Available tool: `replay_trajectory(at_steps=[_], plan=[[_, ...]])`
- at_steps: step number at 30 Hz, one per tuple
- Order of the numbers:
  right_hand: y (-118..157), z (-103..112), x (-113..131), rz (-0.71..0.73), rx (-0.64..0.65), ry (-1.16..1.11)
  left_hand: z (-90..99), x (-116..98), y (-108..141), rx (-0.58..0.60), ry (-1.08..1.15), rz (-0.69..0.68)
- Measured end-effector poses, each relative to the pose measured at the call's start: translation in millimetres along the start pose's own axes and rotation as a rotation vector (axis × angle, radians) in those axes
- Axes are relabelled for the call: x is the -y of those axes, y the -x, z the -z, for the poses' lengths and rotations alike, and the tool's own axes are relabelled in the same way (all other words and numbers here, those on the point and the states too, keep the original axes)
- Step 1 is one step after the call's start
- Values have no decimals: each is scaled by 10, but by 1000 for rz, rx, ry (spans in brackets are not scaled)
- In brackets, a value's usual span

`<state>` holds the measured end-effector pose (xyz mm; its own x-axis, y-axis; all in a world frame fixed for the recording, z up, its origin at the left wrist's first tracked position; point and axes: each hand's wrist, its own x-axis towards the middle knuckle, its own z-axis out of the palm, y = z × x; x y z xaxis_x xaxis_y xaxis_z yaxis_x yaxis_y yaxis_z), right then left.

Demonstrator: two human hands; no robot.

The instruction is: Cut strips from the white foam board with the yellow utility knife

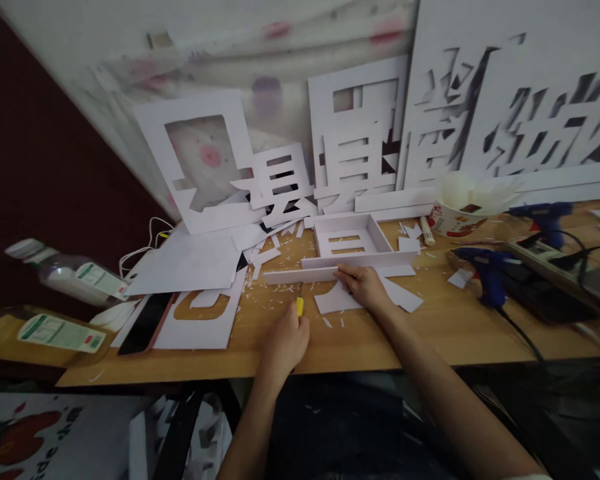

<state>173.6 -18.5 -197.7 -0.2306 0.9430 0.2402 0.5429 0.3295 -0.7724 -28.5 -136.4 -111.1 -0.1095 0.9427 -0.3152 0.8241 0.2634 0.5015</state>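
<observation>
My left hand [286, 337] is closed around a yellow-handled knife [299, 307], its thin blade pointing up toward a narrow white strip [295, 275]. The fingers of my right hand [363, 285] pinch the right end of that strip, which stands on edge on the wooden table. Just behind it is another white strip [325, 262]. A white character piece with raised side walls [353, 237] lies beyond the strips. Its lower part spreads out as flat white pieces [403, 293] on both sides of my right hand.
Cut-out white boards [357, 87] lean against the wall. Blue glue guns [491, 270], a paper bowl of glue sticks [457, 220] and a power strip are at right. Bottles [67, 273], white sheets and a phone [147, 323] lie left. Scraps litter the middle.
</observation>
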Motion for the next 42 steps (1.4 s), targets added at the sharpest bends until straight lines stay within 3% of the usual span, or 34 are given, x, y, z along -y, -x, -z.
replay_trajectory(at_steps=[29,42], plan=[[-3,15,29,-19,26,36,32,-71,33,-23,-65,-1],[-1,16,35,-5,17,11,143,-138,97,-56,-40,-63]])
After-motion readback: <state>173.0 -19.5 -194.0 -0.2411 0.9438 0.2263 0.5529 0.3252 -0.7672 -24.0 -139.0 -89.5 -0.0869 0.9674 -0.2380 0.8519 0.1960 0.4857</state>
